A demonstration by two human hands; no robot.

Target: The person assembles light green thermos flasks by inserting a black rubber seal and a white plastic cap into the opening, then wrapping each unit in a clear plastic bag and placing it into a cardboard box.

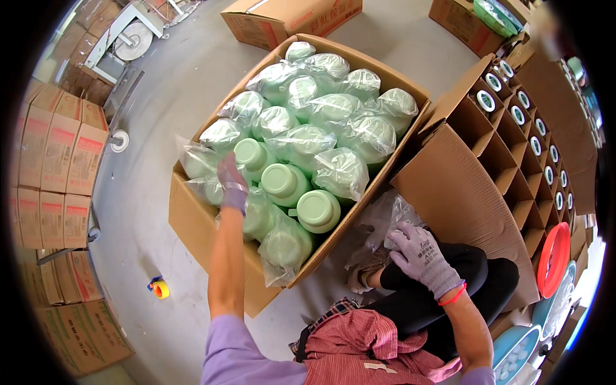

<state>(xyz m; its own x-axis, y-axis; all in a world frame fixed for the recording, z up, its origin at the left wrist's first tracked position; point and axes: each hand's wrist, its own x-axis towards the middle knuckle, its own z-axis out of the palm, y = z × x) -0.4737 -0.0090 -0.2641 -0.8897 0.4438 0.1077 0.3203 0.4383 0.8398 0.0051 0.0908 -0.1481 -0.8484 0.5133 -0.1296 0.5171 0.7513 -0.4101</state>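
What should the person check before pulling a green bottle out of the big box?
1. Left hand is on a bottle: ok, it reaches into the near corner of the big cardboard box among the green bottles.
2. Grip is firm: cannot tell, the fingers are blurred.
3. Plastic bags are off the bottles: not ok, most are wrapped; only about three near ones show bare caps.
4. Right hand is free: not ok, it rests on crumpled clear plastic by the knee.
5. Divided box has room: ok, several cells look empty; the far ones hold capped bottles.
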